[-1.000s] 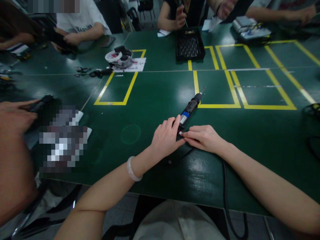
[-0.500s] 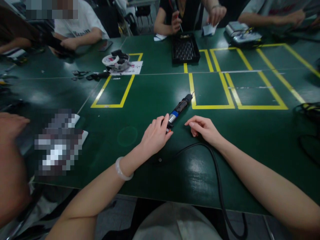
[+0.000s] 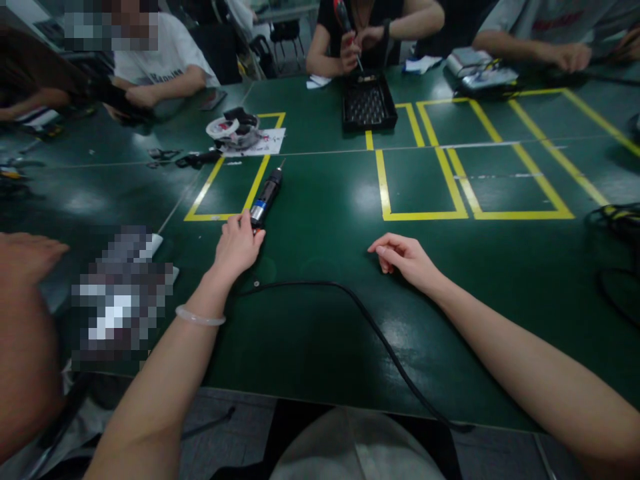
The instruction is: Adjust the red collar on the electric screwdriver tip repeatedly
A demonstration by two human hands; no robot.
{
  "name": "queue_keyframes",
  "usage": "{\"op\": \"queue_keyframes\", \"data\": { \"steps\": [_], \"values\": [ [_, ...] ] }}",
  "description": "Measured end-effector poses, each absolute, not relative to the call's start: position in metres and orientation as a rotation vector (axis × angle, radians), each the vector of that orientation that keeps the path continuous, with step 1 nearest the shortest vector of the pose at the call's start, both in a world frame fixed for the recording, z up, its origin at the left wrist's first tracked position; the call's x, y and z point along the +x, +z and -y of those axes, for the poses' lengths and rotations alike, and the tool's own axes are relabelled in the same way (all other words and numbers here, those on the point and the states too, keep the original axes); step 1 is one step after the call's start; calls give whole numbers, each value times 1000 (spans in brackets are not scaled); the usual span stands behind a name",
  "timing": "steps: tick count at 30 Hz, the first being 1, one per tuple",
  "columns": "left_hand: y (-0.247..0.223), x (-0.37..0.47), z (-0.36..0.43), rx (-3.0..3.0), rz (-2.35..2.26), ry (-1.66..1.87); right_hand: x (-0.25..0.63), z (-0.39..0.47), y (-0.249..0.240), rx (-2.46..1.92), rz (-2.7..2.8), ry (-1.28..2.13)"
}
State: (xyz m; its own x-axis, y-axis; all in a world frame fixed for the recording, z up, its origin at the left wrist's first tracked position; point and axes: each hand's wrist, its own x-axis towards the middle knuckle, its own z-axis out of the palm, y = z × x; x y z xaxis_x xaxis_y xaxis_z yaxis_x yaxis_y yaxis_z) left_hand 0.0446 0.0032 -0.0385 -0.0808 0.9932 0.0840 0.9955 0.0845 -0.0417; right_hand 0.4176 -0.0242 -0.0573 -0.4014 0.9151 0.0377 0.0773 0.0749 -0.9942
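My left hand (image 3: 237, 245) is closed round the rear end of an electric screwdriver (image 3: 266, 199), a black tool with a blue and silver band. Its thin bit points away from me, beside a yellow-taped rectangle at the left. From under the hand a black cable (image 3: 345, 290) runs right and over the table's near edge. My right hand (image 3: 400, 257) rests on the green table (image 3: 320, 353), its fingers curled loosely with nothing between them.
Across the table a person works with a red-handled screwdriver over a black tray (image 3: 369, 119). A bundle of parts (image 3: 235, 127) lies on white paper at the back left. Another person's arm (image 3: 25, 333) reaches in at the left. Cables (image 3: 620, 220) lie far right.
My left hand has moved left with the electric screwdriver, and the cable has been drawn along. My right hand has stayed in place. The person opposite has brought both hands together.
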Motion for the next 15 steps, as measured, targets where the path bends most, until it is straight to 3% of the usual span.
{"op": "queue_keyframes", "data": {
  "steps": [8,15],
  "values": [
    [-38,-22,-40,-1789,2503,-28,417,23,-58,-1037,1652,1400],
    [-39,-32,-42,-1701,2515,-27,417,23,-56,-1045,1678,1401]
  ]
}}
